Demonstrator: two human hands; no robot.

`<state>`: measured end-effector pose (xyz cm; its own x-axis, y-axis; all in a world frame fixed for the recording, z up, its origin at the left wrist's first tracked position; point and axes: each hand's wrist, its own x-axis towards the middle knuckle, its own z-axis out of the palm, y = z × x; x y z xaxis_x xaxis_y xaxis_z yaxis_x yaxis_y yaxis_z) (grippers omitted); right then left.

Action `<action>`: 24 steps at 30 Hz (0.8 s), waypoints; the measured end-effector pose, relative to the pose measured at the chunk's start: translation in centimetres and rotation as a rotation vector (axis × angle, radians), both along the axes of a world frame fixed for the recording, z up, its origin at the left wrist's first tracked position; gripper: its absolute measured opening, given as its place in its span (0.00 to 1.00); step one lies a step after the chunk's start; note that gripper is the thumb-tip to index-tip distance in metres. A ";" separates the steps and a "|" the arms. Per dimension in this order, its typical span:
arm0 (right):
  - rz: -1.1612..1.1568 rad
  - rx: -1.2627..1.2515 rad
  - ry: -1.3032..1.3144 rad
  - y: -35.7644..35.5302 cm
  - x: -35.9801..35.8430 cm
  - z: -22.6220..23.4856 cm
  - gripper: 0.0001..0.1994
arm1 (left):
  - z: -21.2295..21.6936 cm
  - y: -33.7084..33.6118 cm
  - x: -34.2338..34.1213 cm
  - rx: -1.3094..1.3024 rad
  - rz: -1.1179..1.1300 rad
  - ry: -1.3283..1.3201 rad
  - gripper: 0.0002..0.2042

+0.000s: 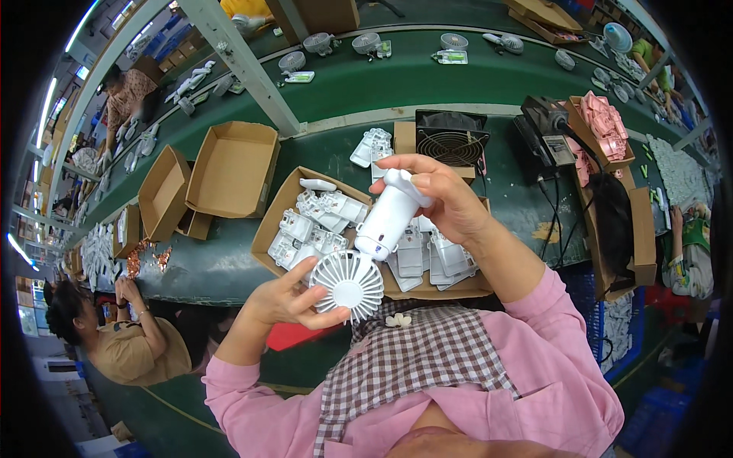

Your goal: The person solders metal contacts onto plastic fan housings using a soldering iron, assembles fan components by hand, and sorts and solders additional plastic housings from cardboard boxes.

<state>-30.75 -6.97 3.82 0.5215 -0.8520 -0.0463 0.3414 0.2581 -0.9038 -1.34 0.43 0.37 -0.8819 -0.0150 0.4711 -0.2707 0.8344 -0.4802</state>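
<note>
A white handheld fan is held in front of me by both hands, above the open cardboard box [275,200]. My left hand [289,300] is closed on the fan's round slatted head [349,290]. My right hand [447,200] grips the far end of the white cylindrical fan handle [388,217], which tilts down toward the head. Handle and head meet at a narrow neck. In the box below lie several white plastic housing parts [324,210] and flat white pieces [412,256]. Another small stack of white parts [372,146] sits just beyond the box.
Two empty cardboard trays [233,168] stand to the left. Beyond the box are a black fan with a wire guard [450,141] and a black device with cables [546,130]. Pink parts [603,126] fill a box at right. A green conveyor [366,84] carries several small fans. Co-workers sit nearby.
</note>
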 end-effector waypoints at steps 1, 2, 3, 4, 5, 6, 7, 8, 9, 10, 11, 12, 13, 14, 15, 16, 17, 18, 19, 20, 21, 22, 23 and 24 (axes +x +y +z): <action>-0.004 -0.006 -0.002 0.0 0.1 0.0 0.29 | 0.0 0.2 0.0 0.027 0.013 0.007 0.26; -0.004 -0.004 -0.001 0.0 0.3 -0.1 0.29 | 0.1 0.4 -0.1 0.064 0.024 0.015 0.26; -0.011 -0.010 0.001 -0.1 0.4 -0.2 0.28 | 0.2 0.5 -0.1 0.056 0.026 0.015 0.26; -0.018 -0.012 0.012 -0.1 0.6 -0.3 0.27 | 0.3 0.8 -0.2 0.124 0.039 0.030 0.25; -0.016 -0.013 0.004 -0.1 0.8 -0.4 0.27 | 0.4 1.0 -0.3 0.194 0.052 0.046 0.24; -0.024 -0.041 0.096 -0.1 1.0 -0.6 0.24 | 0.6 1.2 -0.4 0.196 0.053 0.048 0.24; -0.028 -0.079 0.171 -0.2 1.3 -0.8 0.21 | 0.7 1.6 -0.6 0.245 0.084 0.024 0.22; -0.030 -0.070 0.191 -0.3 1.6 -1.0 0.21 | 0.9 1.8 -0.7 0.289 0.124 0.000 0.21; -0.046 -0.120 0.200 -0.3 2.1 -1.3 0.19 | 1.1 2.4 -0.9 0.340 0.121 0.010 0.20; -0.062 -0.170 0.208 -0.4 2.7 -1.6 0.17 | 1.2 2.8 -1.1 0.347 0.123 0.001 0.20; -0.081 -0.145 0.150 -0.5 3.2 -1.9 0.14 | 1.3 3.1 -1.2 0.354 0.128 -0.009 0.21; -0.080 -0.146 0.154 -0.5 3.5 -2.1 0.14 | 1.4 3.4 -1.3 0.411 0.108 0.051 0.21; -0.062 -0.128 0.172 -0.6 3.7 -2.3 0.14 | 1.5 3.5 -1.3 0.401 0.103 0.069 0.21; -0.043 -0.119 0.178 -0.6 3.9 -2.4 0.14 | 1.7 3.6 -1.4 0.390 0.100 0.083 0.22; -0.042 -0.119 0.191 -0.6 4.1 -2.5 0.14 | 1.8 3.7 -1.3 0.376 0.096 0.096 0.24; -0.063 -0.110 0.182 -0.5 4.4 -2.6 0.14 | 2.0 3.8 -1.2 0.366 0.097 0.098 0.24; -0.086 -0.101 0.172 -0.5 4.7 -2.6 0.14 | 2.2 3.9 -1.1 0.463 0.092 0.145 0.25; -0.122 -0.089 0.194 -0.6 5.1 -2.6 0.15 | 2.3 3.9 -1.1 0.559 0.095 0.183 0.26; -0.118 -0.112 0.186 -0.6 5.2 -2.5 0.15 | 2.4 4.0 -1.1 0.549 0.089 0.194 0.26; -0.126 -0.068 0.201 -0.6 5.3 -2.4 0.15 | 2.5 4.1 -1.1 0.556 0.101 0.202 0.27; -0.134 -0.022 0.215 -0.6 5.4 -2.3 0.15 | 2.6 4.2 -1.2 0.571 0.118 0.205 0.27; -0.148 -0.013 0.222 -0.6 5.6 -2.3 0.16 | 2.7 4.3 -1.3 0.560 0.118 0.207 0.27; -0.145 -0.017 0.216 -0.7 5.7 -2.2 0.16 | 2.8 4.4 -1.4 0.531 0.117 0.177 0.27; -0.140 -0.027 0.236 -0.8 5.7 -2.2 0.16 | 2.8 4.5 -1.4 0.510 0.121 0.147 0.27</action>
